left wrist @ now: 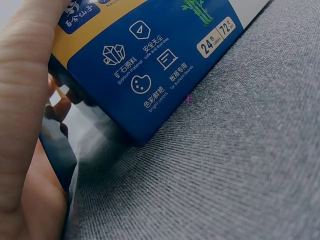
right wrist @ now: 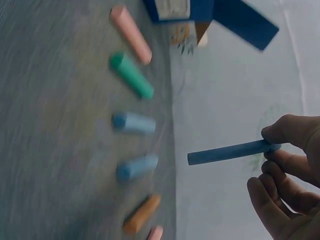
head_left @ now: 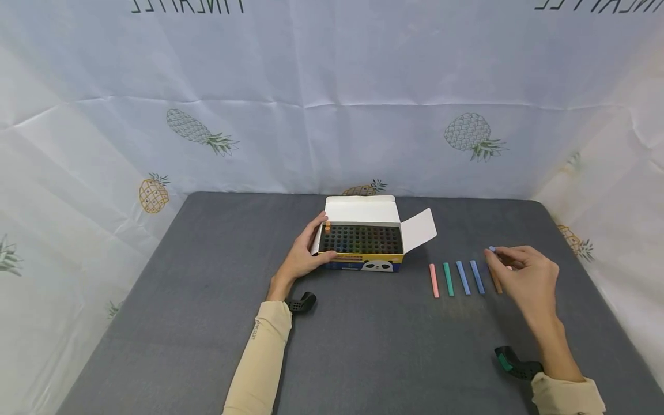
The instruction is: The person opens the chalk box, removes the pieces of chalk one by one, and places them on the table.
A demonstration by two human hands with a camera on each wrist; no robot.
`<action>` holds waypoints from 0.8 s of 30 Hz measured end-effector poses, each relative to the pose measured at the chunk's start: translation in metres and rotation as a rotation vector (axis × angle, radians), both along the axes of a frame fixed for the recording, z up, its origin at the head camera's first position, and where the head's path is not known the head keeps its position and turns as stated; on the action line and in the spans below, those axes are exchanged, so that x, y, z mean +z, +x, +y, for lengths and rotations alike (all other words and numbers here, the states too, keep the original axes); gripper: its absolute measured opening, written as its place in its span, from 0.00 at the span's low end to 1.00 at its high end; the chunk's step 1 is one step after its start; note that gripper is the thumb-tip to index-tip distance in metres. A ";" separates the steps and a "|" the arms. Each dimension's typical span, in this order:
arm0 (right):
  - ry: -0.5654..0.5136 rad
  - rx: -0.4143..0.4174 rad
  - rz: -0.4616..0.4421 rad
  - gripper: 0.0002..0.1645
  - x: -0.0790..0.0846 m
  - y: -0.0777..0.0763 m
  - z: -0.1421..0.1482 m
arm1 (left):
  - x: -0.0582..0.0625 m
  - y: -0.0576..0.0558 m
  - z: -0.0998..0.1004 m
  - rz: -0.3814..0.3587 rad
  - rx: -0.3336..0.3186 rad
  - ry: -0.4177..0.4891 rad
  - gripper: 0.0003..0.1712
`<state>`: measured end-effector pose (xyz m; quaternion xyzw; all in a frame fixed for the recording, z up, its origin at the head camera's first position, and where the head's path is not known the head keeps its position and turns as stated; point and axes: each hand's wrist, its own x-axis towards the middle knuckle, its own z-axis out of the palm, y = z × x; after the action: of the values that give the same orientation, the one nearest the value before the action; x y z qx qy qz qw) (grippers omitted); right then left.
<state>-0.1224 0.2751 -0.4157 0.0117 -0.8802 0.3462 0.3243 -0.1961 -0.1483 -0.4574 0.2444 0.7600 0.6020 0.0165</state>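
My left hand (head_left: pixel 306 251) grips the left end of an opened chalk box (head_left: pixel 363 266), thumb at the front and fingers round the far side. Its blue printed side (left wrist: pixel 145 75) fills much of the left wrist view. A black holed insert (head_left: pixel 363 237) sits in the box, with orange chalk (head_left: pixel 327 227) at the far left corner. My right hand (head_left: pixel 529 276) pinches a blue chalk stick (right wrist: pixel 230 151) by one end, above the table. Below lie a pink chalk (head_left: pixel 434 280), a green chalk (head_left: pixel 448 279), two blue chalks (head_left: pixel 463 278) and a brown-orange chalk (right wrist: pixel 142 214).
Another pink chalk (right wrist: pixel 156 233) lies past the brown-orange one, mostly cut off in the right wrist view. The box's white lid (head_left: pixel 362 209) stands up at the back, and a side flap (head_left: pixel 419 229) juts right. A pineapple-print cloth (head_left: pixel 332 150) hangs behind the grey table (head_left: pixel 384 346).
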 end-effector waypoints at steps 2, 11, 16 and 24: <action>0.019 -0.011 0.002 0.08 -0.002 0.001 0.010 | 0.001 0.001 0.000 0.004 0.002 -0.001 0.48; 0.084 -0.081 -0.046 0.11 -0.005 0.002 0.051 | -0.002 -0.001 0.000 0.004 0.006 -0.008 0.49; 0.151 -0.125 -0.102 0.12 -0.007 0.002 0.067 | -0.001 0.000 0.000 0.003 0.007 -0.009 0.48; 0.218 -0.182 -0.203 0.14 -0.009 -0.003 0.082 | -0.009 -0.005 0.000 0.012 0.007 -0.015 0.49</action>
<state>-0.1251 0.3570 -0.4246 -0.0679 -0.9382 0.2174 0.2606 -0.2014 -0.1483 -0.4665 0.2454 0.7653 0.5950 0.0115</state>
